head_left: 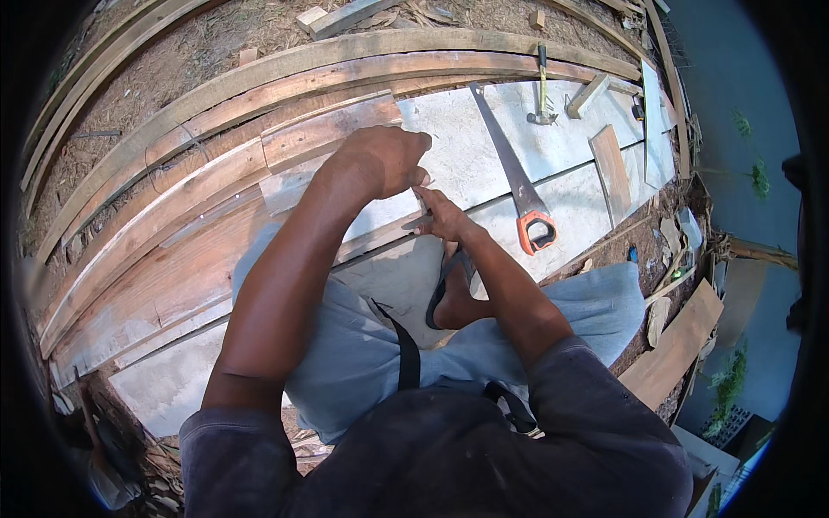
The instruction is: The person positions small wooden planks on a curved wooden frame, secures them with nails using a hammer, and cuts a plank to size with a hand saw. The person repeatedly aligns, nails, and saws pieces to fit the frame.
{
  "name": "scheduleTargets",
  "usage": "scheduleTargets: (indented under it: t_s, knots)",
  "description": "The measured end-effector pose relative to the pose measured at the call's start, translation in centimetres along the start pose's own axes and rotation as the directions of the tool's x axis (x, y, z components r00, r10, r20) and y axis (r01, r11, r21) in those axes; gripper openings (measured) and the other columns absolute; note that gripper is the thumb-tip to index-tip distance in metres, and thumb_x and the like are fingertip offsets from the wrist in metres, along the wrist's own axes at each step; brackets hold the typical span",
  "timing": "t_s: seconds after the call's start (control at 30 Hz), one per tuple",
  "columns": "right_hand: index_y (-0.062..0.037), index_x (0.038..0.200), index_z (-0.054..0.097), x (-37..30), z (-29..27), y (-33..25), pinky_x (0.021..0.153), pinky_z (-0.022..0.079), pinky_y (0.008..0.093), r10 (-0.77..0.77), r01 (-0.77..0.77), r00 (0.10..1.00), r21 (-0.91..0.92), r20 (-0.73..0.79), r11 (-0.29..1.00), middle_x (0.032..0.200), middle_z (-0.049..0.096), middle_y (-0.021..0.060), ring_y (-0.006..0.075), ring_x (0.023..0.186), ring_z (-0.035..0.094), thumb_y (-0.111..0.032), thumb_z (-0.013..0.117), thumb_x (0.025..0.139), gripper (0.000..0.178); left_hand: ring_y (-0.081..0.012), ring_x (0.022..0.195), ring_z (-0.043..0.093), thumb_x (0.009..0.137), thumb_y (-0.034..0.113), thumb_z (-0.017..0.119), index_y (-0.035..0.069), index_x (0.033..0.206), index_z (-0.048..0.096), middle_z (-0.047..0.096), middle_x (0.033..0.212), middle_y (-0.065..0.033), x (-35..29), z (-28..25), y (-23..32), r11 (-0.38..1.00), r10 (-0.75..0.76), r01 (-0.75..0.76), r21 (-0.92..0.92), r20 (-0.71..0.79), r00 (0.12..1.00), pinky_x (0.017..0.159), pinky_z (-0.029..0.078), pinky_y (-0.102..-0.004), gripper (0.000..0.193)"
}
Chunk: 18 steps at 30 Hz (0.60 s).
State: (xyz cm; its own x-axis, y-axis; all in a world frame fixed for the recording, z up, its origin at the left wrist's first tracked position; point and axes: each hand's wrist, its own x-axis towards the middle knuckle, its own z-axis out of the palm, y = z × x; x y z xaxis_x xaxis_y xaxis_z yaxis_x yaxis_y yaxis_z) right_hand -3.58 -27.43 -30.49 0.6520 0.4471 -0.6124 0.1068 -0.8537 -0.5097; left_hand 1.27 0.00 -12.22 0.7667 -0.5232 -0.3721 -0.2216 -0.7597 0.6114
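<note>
My left hand (377,161) is closed in a fist above a pale, whitish board (449,142), its thumb side toward my other hand. Whatever it grips, if anything, is hidden under the fingers. Just below and to the right, my right hand (446,217) pinches something small and dark, too little seen to name. The two hands nearly meet near the board's front edge. To the left, a short wooden block (332,129) lies beside a long reddish plank (164,281). A handsaw (509,160) with an orange and black handle rests on the boards to the right.
A hammer (542,91) lies beyond the saw, with a wood offcut (589,96) beside it. A brown board piece (611,173) sits farther right. Long beams (285,62) run across the far side. My sandalled foot (462,298) stands close below my right hand.
</note>
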Motion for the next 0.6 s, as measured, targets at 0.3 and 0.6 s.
scheduleTargets:
  t_s: [0.3, 0.6]
  knots:
    - [-0.0054, 0.149, 0.043, -1.0, 6.3, -0.4, 0.110, 0.045, 0.0452, 0.042, 0.018, 0.922, 0.150, -0.386, 0.988, 0.140, 0.053, 0.0214, 0.0418, 0.130, 0.052, -0.014, 0.084, 0.079, 0.082, -0.0382, 0.115, 0.067, 0.093, 0.036, 0.069, 0.005, 0.140, 0.058, 0.071, 0.121, -0.0219, 11.3, 2.7, 9.0, 0.906, 0.355, -0.379, -0.187, -0.151, 0.923, 0.097, 0.052, -0.0485, 0.057]
    - [-0.0088, 0.142, 0.052, -0.6, 4.2, -0.7, 0.109, 0.044, 0.0448, 0.031, 0.010, 0.954, 0.136, -0.299, 0.991, 0.139, 0.058, 0.0166, 0.0351, 0.132, 0.053, -0.023, 0.083, 0.081, 0.070, -0.0333, 0.111, 0.069, 0.093, 0.043, 0.071, 0.002, 0.140, 0.058, 0.071, 0.121, -0.0210, 9.9, 2.8, 6.8, 0.847, 0.437, -0.473, -0.242, -0.187, 0.880, 0.097, 0.053, -0.0436, 0.064]
